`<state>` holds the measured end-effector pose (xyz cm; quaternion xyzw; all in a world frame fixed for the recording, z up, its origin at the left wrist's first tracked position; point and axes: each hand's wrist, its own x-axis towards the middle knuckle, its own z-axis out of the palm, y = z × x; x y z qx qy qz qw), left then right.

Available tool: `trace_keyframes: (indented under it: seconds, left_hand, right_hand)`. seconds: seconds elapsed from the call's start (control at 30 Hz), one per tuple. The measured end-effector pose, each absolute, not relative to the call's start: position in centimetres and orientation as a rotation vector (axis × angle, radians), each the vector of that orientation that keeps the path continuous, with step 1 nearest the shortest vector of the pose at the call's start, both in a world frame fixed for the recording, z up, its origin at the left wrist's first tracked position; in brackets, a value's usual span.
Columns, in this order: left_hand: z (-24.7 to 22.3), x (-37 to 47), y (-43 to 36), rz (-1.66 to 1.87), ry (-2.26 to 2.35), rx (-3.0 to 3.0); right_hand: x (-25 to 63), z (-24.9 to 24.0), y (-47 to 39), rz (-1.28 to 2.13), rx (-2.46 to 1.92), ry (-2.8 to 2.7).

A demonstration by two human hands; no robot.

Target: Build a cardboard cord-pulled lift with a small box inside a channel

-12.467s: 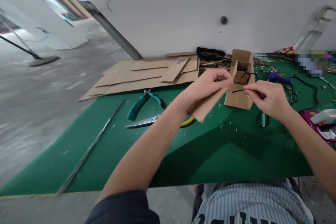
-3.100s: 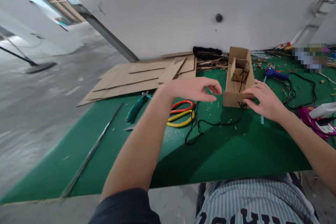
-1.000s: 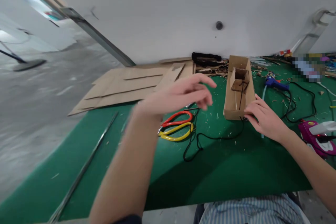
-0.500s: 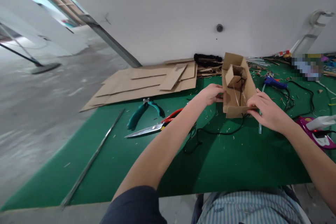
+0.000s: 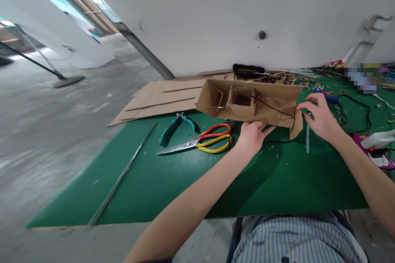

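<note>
A long open cardboard box (image 5: pixel 274 113) is tilted toward me above the green table. Inside it sits a smaller square cardboard compartment (image 5: pixel 241 109), with a black cord (image 5: pixel 274 106) running from it to the right end. My left hand (image 5: pixel 251 137) grips the box's lower edge, some fingers hidden beneath it. At the right end, by the loose flap (image 5: pixel 296 126), my right hand (image 5: pixel 319 115) has its fingers apart; the fingertips are at the box edge, and contact is hard to make out.
Red-and-yellow-handled scissors (image 5: pixel 197 141), teal pliers (image 5: pixel 173 129) and thin metal rods (image 5: pixel 123 174) lie on the left. Flat cardboard sheets (image 5: pixel 154 96) are behind. On the right are a blue glue gun (image 5: pixel 331 98), a clear glue stick (image 5: pixel 307 137) and a magenta power strip (image 5: pixel 381 159).
The box has turned from lengthwise to crosswise and tilted, its far end swinging left. My left hand has shifted beneath its near side. My right hand's fingers have spread at the flap end.
</note>
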<state>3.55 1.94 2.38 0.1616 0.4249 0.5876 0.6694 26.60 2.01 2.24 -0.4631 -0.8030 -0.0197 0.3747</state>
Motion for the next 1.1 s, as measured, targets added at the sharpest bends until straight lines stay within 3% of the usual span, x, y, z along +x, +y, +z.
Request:
trace_keyframes:
  seconds: [0.13,0.37,0.67,0.77,0.87,0.93,1.03,1.1]
  left_hand:
    - [1.7,4.2,2.0,1.353,0.967,0.31]
    - [1.3,4.3,2.3,1.337,0.99,0.352]
    - [1.3,5.3,1.8,1.257,1.038,0.386]
    - [1.7,5.5,0.6,1.076,1.075,0.431]
    - [3.4,5.4,-1.6,0.617,1.031,0.791]
    - [5.6,4.8,-2.3,0.314,0.948,1.329]
    - [9.7,2.9,-0.2,0.363,1.184,2.302]
    - [11.9,1.0,3.6,0.477,1.477,2.543]
  right_hand:
    - [26.2,2.3,2.0,0.242,-1.208,-2.026]
    - [24.7,2.9,0.4,0.451,-1.424,-1.929]
    - [23.7,1.1,0.3,0.358,-1.57,-1.916]
    - [24.4,0.6,1.4,0.381,-1.561,-1.813]
    - [25.3,0.3,2.4,0.405,-1.556,-1.684]
    - [25.6,0.1,2.8,0.412,-1.543,-1.596]
    - [25.6,-0.3,3.0,0.437,-1.514,-1.527]
    - [25.3,-0.6,3.0,0.459,-1.527,-1.516]
